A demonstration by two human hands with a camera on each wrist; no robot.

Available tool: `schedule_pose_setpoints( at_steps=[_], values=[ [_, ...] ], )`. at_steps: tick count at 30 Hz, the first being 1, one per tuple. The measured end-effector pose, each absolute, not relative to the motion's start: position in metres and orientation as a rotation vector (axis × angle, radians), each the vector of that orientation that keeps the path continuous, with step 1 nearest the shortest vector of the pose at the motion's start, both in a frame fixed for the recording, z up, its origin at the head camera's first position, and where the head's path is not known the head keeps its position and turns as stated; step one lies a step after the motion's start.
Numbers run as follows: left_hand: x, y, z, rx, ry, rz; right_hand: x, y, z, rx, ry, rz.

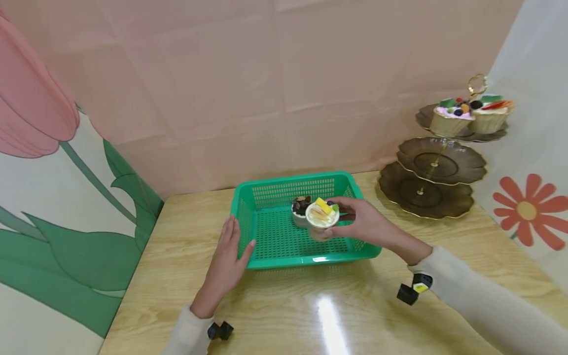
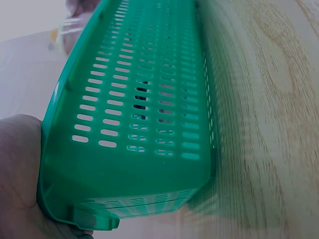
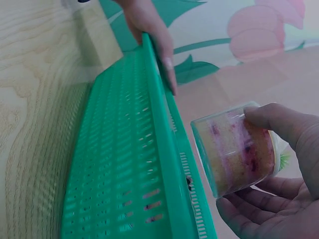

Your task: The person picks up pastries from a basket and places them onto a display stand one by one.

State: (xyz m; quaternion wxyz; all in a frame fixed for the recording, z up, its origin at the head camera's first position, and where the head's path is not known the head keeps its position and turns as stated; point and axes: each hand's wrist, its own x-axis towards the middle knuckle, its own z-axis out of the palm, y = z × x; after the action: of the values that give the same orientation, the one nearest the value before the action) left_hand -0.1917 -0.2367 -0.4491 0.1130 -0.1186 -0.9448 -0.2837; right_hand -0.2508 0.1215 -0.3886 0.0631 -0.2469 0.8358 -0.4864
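My right hand (image 1: 365, 223) holds a small clear cake cup (image 1: 320, 228) above the green plastic basket (image 1: 306, 260). The cup's top carries cream, yellow fruit pieces, a dark berry and a bit of green. In the right wrist view, pink-and-tan layers show through the cake cup (image 3: 234, 154), pinched between thumb and fingers. A second dessert cup (image 1: 300, 220), topped with dark chunks, stands inside the basket, partly overlapped by the held one. At the basket's left rim rests my left hand (image 1: 227, 261), fingers straight along the edge and thumb by the front corner.
A three-tier brown stand (image 1: 426, 192) with a gold ring handle stands at the right rear. Two fruit-topped cupcakes (image 1: 450, 121) sit on its top tier. The wooden table (image 1: 191, 227) meets a pink cloth backdrop (image 1: 204, 98) behind the basket.
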Motion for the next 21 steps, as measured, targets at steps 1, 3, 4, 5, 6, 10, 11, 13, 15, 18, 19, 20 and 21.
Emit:
schedule_pose_setpoints(
  at_steps=[1,3,4,5,6,10,11,13,15,18,19,20,21],
  values=[
    [-0.191,-0.237,-0.449,-0.348,-2.772,-0.832,-0.250,0.124,-0.388,-0.738,2.531,-1.479],
    [-0.191,-0.237,-0.449,-0.352,-2.771,-0.833,-0.248,0.129,-0.388,-0.732,2.543,-1.497],
    [-0.191,-0.237,-0.449,-0.354,-2.770,-0.831,-0.246,0.131,-0.388,-0.737,2.545,-1.508],
    [-0.191,-0.237,-0.449,-0.355,-2.769,-0.828,-0.245,0.134,-0.388,-0.744,2.546,-1.517],
    [-0.191,-0.237,-0.450,-0.355,-2.768,-0.826,-0.244,0.136,-0.388,-0.744,2.543,-1.528],
    [-0.191,-0.237,-0.451,-0.353,-2.763,-0.826,-0.238,0.144,-0.388,-0.734,2.552,-1.560],
    [-0.190,-0.237,-0.451,-0.350,-2.762,-0.827,-0.237,0.147,-0.388,-0.721,2.556,-1.568],
    [-0.190,-0.238,-0.452,-0.346,-2.762,-0.830,-0.234,0.150,-0.387,-0.697,2.561,-1.596],
    [-0.190,-0.238,-0.452,-0.347,-2.762,-0.831,-0.231,0.155,-0.386,-0.674,2.582,-1.617],
    [-0.190,-0.237,-0.452,-0.352,-2.762,-0.830,-0.228,0.162,-0.382,-0.650,2.623,-1.662],
    [-0.190,-0.237,-0.452,-0.354,-2.762,-0.831,-0.227,0.164,-0.381,-0.639,2.635,-1.680],
    [-0.190,-0.237,-0.451,-0.355,-2.762,-0.832,-0.226,0.167,-0.380,-0.631,2.649,-1.695],
    [-0.190,-0.236,-0.451,-0.355,-2.762,-0.834,-0.226,0.170,-0.379,-0.623,2.656,-1.714]
  ],
)
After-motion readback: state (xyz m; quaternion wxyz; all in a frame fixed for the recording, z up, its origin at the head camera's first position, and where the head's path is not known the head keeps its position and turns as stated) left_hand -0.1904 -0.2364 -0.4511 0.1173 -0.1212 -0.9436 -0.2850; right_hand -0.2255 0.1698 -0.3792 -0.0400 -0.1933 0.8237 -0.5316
